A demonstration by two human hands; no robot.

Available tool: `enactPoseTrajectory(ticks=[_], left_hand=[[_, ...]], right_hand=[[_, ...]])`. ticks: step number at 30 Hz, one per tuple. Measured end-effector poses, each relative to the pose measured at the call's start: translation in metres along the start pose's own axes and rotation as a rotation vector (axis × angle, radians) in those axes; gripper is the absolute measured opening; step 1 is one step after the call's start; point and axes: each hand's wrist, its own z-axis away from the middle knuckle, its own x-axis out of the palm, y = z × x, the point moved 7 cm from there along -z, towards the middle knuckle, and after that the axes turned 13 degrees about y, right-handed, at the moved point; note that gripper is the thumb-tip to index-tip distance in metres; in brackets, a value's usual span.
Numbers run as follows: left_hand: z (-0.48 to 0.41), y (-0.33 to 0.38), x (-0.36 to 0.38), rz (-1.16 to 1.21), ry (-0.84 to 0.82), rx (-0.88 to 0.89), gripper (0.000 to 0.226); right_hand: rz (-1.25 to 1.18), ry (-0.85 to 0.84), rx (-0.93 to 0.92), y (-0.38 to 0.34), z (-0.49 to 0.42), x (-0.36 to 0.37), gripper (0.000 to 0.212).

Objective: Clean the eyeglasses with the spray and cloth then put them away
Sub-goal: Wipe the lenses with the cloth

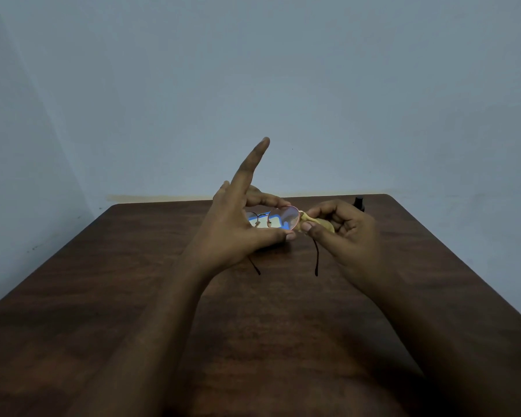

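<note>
Okay, the left hand [238,224] is pinching the eyeglasses [280,218] by the rim of one lens, thumb under and a finger on top. One other finger is sticking straight up, clear of the frame. The right hand [346,233] is gripping a yellow cloth [322,224] between thumb and curled fingers and is pressing it against the outer end of that same lens, by the hinge. The eyeglasses are being held in the air over the middle of the brown wooden table [133,281], not touching it. Lenses are facing the camera and both temple arms are hanging open toward the person. A dark spray bottle [359,203] is standing on the table near its far edge, just behind the right hand and mostly hidden by it. A plain bluish wall [253,70] is filling the background.
</note>
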Motion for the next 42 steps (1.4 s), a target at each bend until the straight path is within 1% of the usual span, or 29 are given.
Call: enactPoseTrajectory(ticks=[3, 7, 12, 15, 18, 20, 23, 26, 27, 28, 29, 31, 33, 34, 35, 37, 40, 41, 42], left_hand=[[-0.002, -0.01, 0.0, 0.043, 0.004, 0.007, 0.12], [-0.003, -0.019, -0.002, 0.074, 0.005, 0.0, 0.121], [-0.008, -0.031, -0.018, 0.105, 0.078, -0.021, 0.124], [-0.01, -0.035, -0.025, 0.134, 0.139, -0.041, 0.123], [-0.012, -0.042, -0.032, 0.181, 0.195, -0.061, 0.124], [-0.013, -0.043, -0.036, 0.167, 0.224, -0.055, 0.123], [-0.013, -0.044, -0.04, 0.148, 0.269, -0.058, 0.122], [-0.012, -0.043, -0.044, 0.128, 0.32, -0.058, 0.122], [-0.012, -0.043, -0.046, 0.12, 0.331, -0.051, 0.122], [-0.013, -0.042, -0.047, 0.112, 0.338, -0.045, 0.123], [-0.012, -0.042, -0.048, 0.105, 0.339, -0.041, 0.123], [-0.011, -0.04, -0.046, 0.088, 0.327, -0.044, 0.125], [-0.008, -0.036, -0.04, 0.068, 0.305, -0.044, 0.127], [-0.007, -0.034, -0.037, 0.053, 0.296, -0.033, 0.127], [-0.006, -0.031, -0.034, 0.038, 0.286, -0.017, 0.127], [-0.004, -0.025, -0.027, -0.009, 0.249, 0.018, 0.127], [0.001, -0.015, -0.014, -0.049, 0.167, 0.033, 0.125], [0.003, -0.013, -0.01, -0.04, 0.152, 0.032, 0.124], [0.004, -0.011, -0.007, -0.025, 0.143, 0.032, 0.123]], right_hand=[[0.056, -0.044, 0.023, 0.006, -0.001, -0.001, 0.012], [0.074, -0.077, 0.062, 0.01, 0.001, 0.0, 0.014], [0.14, -0.121, 0.101, 0.016, -0.003, -0.005, 0.016], [0.145, -0.11, 0.14, 0.021, -0.004, -0.01, 0.014], [0.111, -0.103, 0.231, 0.031, -0.006, -0.015, 0.011], [0.053, -0.102, 0.323, 0.04, -0.006, -0.016, 0.01], [0.01, -0.17, 0.456, 0.055, -0.004, -0.015, 0.008], [0.14, -0.273, 0.56, 0.067, 0.0, -0.019, 0.009], [0.211, -0.272, 0.577, 0.069, 0.001, -0.023, 0.01], [0.275, -0.235, 0.571, 0.069, 0.0, -0.027, 0.011], [0.323, -0.16, 0.537, 0.065, -0.003, -0.031, 0.01], [0.346, 0.046, 0.397, 0.048, -0.01, -0.036, 0.007], [0.276, 0.204, 0.241, 0.025, -0.012, -0.037, 0.007], [0.243, 0.237, 0.169, 0.015, -0.011, -0.036, 0.01], [0.236, 0.242, 0.102, 0.006, -0.009, -0.033, 0.014], [0.295, 0.203, -0.057, -0.01, -0.004, -0.026, 0.022], [0.405, 0.154, -0.362, -0.03, 0.008, -0.011, 0.023], [0.41, 0.142, -0.418, -0.031, 0.011, -0.007, 0.023], [0.4, 0.128, -0.435, -0.031, 0.011, -0.005, 0.024]])
